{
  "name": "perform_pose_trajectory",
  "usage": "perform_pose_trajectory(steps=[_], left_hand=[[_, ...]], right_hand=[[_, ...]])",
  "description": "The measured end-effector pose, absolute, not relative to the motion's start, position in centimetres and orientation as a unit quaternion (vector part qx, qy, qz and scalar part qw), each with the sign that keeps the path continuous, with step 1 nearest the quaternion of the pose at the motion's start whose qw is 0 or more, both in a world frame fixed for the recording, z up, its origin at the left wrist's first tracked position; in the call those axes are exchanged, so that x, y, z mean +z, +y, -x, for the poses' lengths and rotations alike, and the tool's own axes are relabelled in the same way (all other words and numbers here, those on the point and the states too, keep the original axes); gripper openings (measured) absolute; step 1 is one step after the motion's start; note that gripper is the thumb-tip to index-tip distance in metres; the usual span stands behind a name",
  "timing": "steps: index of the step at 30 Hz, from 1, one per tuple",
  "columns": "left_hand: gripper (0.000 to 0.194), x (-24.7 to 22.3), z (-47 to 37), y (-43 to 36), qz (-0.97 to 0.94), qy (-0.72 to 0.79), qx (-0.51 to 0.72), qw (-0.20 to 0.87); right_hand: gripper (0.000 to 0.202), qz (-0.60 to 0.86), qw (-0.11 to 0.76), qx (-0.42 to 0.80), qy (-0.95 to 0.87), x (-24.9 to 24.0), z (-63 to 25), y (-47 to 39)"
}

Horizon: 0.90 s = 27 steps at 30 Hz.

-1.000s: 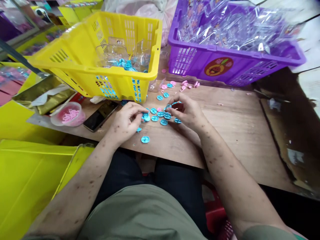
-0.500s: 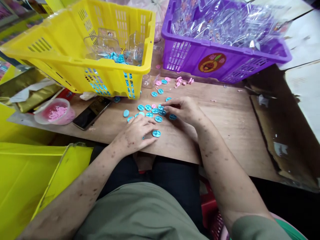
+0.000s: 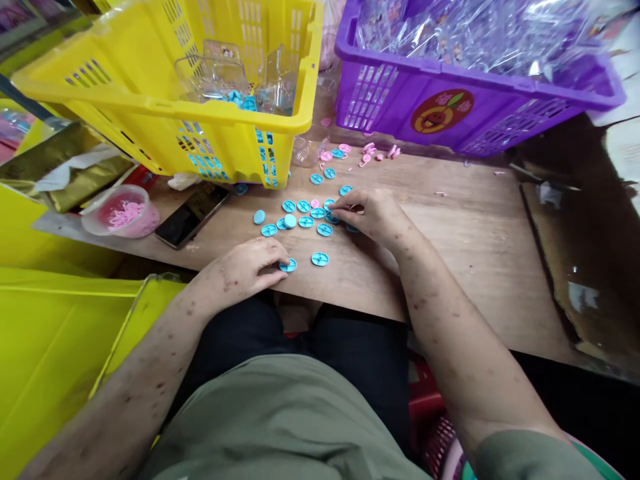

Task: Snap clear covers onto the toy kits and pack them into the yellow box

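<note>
My left hand [image 3: 247, 267] is at the table's front edge, thumb and fingertips closed on the side of a small blue oval plastic disc [image 3: 289, 265]. My right hand [image 3: 375, 213] reaches into the group from the right, its thumb and forefinger pinched at another blue disc [image 3: 330, 217], which they partly cover. Several more blue discs lie spread between the hands, most showing a ribbed face, such as one disc [image 3: 325, 230]. A smooth-faced disc [image 3: 290, 221] rests among them. One small pink round piece [image 3: 315, 203] sits within the group.
Behind stand a yellow basket [image 3: 200, 110] holding clear plastic cases and blue pieces, and a purple basket [image 3: 385, 97] full of clear packages. Pink pieces [image 3: 369, 148] lie before them. At left are a phone [image 3: 193, 217] and a tub [image 3: 150, 223] of pink parts; cardboard [image 3: 565, 267] borders the right.
My left hand has drawn back left toward the table edge, uncovering several discs, and its fingers have closed at one disc. My right hand stays at the same cluster. The view has shifted slightly.
</note>
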<state>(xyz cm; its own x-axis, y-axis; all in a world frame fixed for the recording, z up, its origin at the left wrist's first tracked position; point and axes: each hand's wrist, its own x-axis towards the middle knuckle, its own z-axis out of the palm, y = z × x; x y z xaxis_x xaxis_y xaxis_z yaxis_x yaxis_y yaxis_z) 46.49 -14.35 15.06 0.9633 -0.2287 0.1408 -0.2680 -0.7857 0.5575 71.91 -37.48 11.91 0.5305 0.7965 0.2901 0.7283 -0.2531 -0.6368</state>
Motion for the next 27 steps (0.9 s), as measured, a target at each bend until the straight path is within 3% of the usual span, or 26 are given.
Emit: perform_pose_trajectory(steps=[7,13,18,27], left_hand=[[0.014,16.2,-47.2,-14.7,-0.954,-0.089,0.037,0.284],[0.025,17.5,-52.0,-14.0,-0.957,-0.060,0.105,0.265],[0.024,16.6,-55.5,-13.3,-0.958,-0.049,0.073,0.274],[0.020,16.6,-52.7,-13.7,-0.973,-0.113,0.041,0.199]], right_hand=[[0.007,0.794,0.315,0.021,-0.520,12.4,-71.6,-37.3],[0.037,0.798,0.331,0.049,-0.502,12.7,-71.3,-37.7],[0.023,0.796,0.319,0.047,-0.512,12.7,-71.6,-37.7],[0.023,0.795,0.319,0.049,-0.514,12.8,-71.6,-37.7]])
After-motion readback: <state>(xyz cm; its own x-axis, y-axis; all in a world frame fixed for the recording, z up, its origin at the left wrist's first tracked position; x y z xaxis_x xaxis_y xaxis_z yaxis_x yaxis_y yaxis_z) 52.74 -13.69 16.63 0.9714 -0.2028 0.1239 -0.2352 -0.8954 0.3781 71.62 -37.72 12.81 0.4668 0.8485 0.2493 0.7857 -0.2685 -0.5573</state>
